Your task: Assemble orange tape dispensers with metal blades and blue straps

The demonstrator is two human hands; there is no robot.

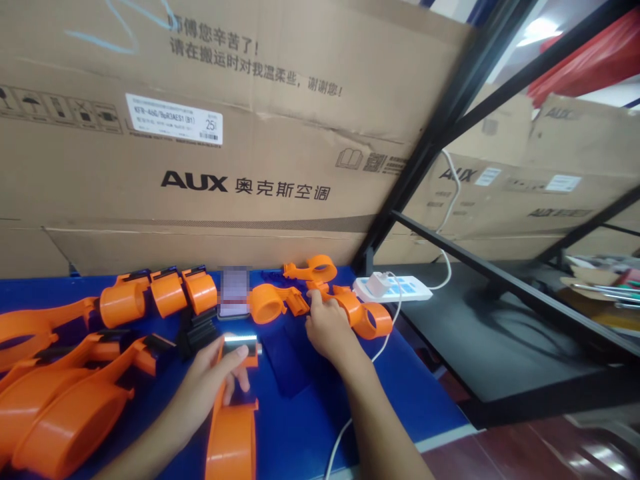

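Note:
My left hand (225, 367) is closed around an orange tape dispenser (233, 433). Its head has a black plate and a bright toothed blade edge, turned upward, and its wide ring hangs toward me. Farther back, my right hand (327, 327) reaches to a group of smaller orange tape dispensers (350, 307). The index finger is stretched out against or just over one of them, thumb apart; the other fingers are partly hidden. Another small orange dispenser (267, 303) lies between the hands, near a phone (234, 293) propped upright.
Several orange dispensers (75, 420) crowd the left of the blue table (295, 440), with black parts (196, 333) beside them. A white power strip (393, 288) with a plugged-in charger and cable sits at the right. Behind stand a large cardboard box (250, 153) and a black metal frame (430, 153).

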